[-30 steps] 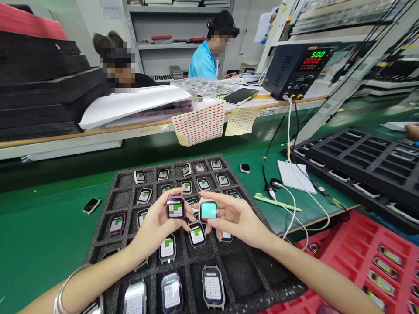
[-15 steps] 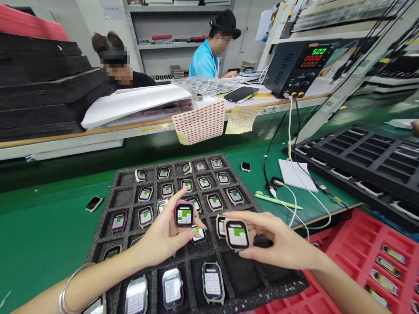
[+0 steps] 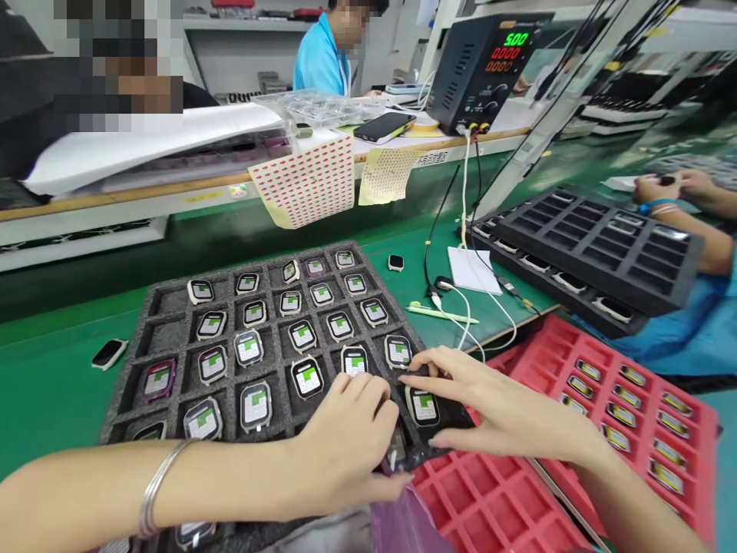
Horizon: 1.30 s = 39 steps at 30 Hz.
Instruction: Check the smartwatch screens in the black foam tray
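A dark grey foam tray (image 3: 164, 336) holds rows of smartwatches, many with lit green-and-white screens. My left hand (image 3: 345, 442) is over its near right part, back of the hand up and fingers curled. Between those fingers and the thumb shows the dark edge of a purple smartwatch (image 3: 397, 447), mostly hidden. My right hand (image 3: 484, 403) is at the tray's right edge, thumb and fingers apart around a light-framed smartwatch (image 3: 424, 407) lying in a compartment. Another smartwatch (image 3: 398, 351) sits just beyond my right fingertips.
Red trays (image 3: 599, 349) with small yellow-edged parts are at the right, below stacked black trays (image 3: 645, 250). Cables (image 3: 465, 307), a green pen (image 3: 441, 312), white paper (image 3: 475, 270) and a loose smartwatch (image 3: 396, 263) lie beyond. A power supply (image 3: 489, 73) stands on the shelf. A co-worker's hands (image 3: 671, 188) are at far right.
The light-framed smartwatch has gone from raised in my right hand down into a right-edge compartment, and those fingers have spread. My left hand has turned palm down and moved right. The view has shifted right.
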Each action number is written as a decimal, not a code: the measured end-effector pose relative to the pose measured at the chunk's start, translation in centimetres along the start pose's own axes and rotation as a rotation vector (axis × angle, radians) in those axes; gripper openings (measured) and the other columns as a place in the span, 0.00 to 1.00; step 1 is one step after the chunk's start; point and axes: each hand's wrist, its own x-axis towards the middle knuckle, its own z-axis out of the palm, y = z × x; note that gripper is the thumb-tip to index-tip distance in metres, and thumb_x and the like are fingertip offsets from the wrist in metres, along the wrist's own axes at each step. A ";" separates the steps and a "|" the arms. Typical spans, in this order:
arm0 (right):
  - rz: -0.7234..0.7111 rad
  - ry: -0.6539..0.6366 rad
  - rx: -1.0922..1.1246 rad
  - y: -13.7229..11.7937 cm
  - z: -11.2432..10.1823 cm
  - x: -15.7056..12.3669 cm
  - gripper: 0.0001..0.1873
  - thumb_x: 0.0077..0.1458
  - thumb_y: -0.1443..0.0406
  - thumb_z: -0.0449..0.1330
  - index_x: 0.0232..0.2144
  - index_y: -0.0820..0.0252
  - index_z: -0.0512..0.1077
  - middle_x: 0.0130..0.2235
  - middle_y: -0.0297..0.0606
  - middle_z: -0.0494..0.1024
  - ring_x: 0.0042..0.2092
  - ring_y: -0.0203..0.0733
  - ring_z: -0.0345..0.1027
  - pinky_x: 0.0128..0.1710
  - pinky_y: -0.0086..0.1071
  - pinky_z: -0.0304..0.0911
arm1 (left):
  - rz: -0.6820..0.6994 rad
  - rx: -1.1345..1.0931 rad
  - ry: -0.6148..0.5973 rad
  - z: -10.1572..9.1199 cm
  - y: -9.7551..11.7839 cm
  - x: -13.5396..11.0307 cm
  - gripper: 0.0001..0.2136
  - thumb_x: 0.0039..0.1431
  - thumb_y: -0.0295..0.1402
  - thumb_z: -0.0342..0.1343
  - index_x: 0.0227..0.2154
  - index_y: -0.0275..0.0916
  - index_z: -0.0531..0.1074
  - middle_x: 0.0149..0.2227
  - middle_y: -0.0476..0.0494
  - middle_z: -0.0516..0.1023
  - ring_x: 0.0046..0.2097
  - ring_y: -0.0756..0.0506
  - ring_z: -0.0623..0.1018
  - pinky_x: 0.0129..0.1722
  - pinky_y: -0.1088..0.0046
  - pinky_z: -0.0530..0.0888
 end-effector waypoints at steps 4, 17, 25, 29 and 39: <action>-0.051 0.061 -0.045 -0.5 0.1 0.3 0.20 0.61 0.59 0.56 0.53 0.56 0.68 0.50 0.47 0.66 0.51 0.50 0.62 0.49 0.45 0.62 | -0.047 0.108 -0.051 0.7 0.6 0.3 0.21 0.49 0.45 0.59 0.38 0.32 0.68 0.39 0.36 0.70 0.41 0.36 0.67 0.39 0.56 0.67; -0.357 0.165 -0.101 -4.9 1.2 6.1 0.10 0.63 0.65 0.53 0.34 0.64 0.71 0.37 0.42 0.68 0.37 0.42 0.60 0.39 0.36 0.59 | -0.097 -0.030 -0.127 -5.3 -1.3 -3.8 0.10 0.57 0.36 0.54 0.38 0.36 0.66 0.40 0.40 0.70 0.41 0.40 0.68 0.41 0.61 0.67; -0.337 -0.063 -0.515 -8.2 4.7 8.0 0.21 0.54 0.52 0.61 0.31 0.67 0.72 0.31 0.40 0.66 0.36 0.48 0.59 0.34 0.39 0.58 | -0.438 0.313 -0.436 -7.0 0.1 -9.9 0.12 0.51 0.26 0.52 0.38 0.31 0.73 0.39 0.34 0.73 0.41 0.35 0.71 0.40 0.55 0.69; -0.302 -0.103 -0.517 -8.7 4.8 8.7 0.18 0.52 0.53 0.63 0.28 0.65 0.73 0.28 0.40 0.66 0.35 0.48 0.60 0.33 0.38 0.58 | -0.448 0.352 -0.391 -5.3 -0.1 -10.0 0.15 0.50 0.26 0.52 0.42 0.28 0.73 0.40 0.30 0.74 0.41 0.35 0.72 0.39 0.56 0.70; -0.199 -0.174 -0.318 -8.5 4.2 9.3 0.15 0.46 0.60 0.69 0.30 0.65 0.71 0.35 0.41 0.68 0.39 0.49 0.63 0.39 0.42 0.63 | -0.402 0.301 -0.346 -4.9 -1.5 -8.9 0.15 0.51 0.34 0.60 0.37 0.25 0.73 0.40 0.26 0.73 0.45 0.32 0.70 0.41 0.54 0.69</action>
